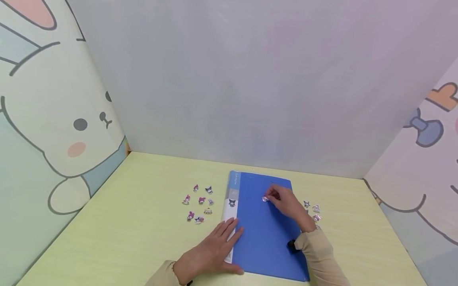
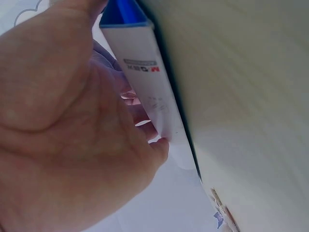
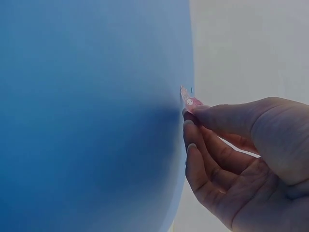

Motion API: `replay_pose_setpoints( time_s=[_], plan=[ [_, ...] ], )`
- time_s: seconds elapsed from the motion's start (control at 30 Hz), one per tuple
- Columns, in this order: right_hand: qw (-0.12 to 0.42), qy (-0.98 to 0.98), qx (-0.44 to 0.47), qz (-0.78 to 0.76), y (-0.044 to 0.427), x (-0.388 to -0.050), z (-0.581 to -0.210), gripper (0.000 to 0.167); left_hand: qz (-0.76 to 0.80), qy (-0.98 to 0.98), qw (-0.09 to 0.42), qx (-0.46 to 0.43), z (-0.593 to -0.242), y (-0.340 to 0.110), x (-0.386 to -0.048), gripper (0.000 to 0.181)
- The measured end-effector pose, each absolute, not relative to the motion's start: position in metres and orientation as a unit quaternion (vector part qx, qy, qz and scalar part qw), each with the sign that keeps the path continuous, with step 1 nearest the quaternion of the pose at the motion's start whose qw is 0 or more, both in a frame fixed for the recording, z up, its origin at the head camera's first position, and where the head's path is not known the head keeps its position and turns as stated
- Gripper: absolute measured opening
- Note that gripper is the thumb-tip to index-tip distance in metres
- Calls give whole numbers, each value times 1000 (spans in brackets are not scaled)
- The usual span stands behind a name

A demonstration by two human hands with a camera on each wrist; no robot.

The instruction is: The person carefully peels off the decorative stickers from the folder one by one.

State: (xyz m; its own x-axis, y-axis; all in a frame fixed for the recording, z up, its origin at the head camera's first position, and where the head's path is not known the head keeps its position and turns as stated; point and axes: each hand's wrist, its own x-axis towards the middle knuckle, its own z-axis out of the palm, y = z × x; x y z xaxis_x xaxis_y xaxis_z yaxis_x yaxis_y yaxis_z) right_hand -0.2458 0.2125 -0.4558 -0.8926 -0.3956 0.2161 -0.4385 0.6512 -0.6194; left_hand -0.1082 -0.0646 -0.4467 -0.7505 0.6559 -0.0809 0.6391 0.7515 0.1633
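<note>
A blue file folder (image 1: 262,238) lies on the table, its pale spine towards the left. My right hand (image 1: 288,204) is over the folder's upper part and pinches a small pink-and-white cartoon sticker (image 1: 264,199) between thumb and forefinger. In the right wrist view the sticker (image 3: 191,101) stands tilted close to the blue cover; whether it touches cannot be told. My left hand (image 1: 212,251) rests with spread, straight fingers on the lower spine and its edge. On the spine is a dark cartoon sticker (image 1: 232,202). The left wrist view shows the spine (image 2: 145,72) beside the palm.
Several loose cartoon stickers (image 1: 202,200) are scattered left of the folder. More stickers (image 1: 316,208) lie right of it, partly behind my right forearm. A pale wall (image 1: 232,99) rises behind the yellow table (image 1: 118,222), with cartoon-printed panels at both sides.
</note>
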Motion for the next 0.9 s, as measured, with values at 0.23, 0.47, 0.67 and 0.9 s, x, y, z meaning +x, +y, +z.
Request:
replay_pose_setpoints(
  time_s=[0.23, 0.47, 0.67, 0.9],
  plan=[
    [30, -911, 220, 348, 216, -243, -455, 8, 65, 934, 68, 345, -446, -65, -108, 102],
    [36, -916, 213, 339, 221, -238, -454, 12, 69, 932, 67, 349, -443, -64, -107, 102],
    [36, -916, 209, 339, 229, -235, -454, 11, 73, 931, 67, 350, -444, -64, -108, 103],
    [37, -913, 216, 344, 238, -233, -455, 11, 81, 930, 74, 350, -445, -65, -110, 104]
  ],
)
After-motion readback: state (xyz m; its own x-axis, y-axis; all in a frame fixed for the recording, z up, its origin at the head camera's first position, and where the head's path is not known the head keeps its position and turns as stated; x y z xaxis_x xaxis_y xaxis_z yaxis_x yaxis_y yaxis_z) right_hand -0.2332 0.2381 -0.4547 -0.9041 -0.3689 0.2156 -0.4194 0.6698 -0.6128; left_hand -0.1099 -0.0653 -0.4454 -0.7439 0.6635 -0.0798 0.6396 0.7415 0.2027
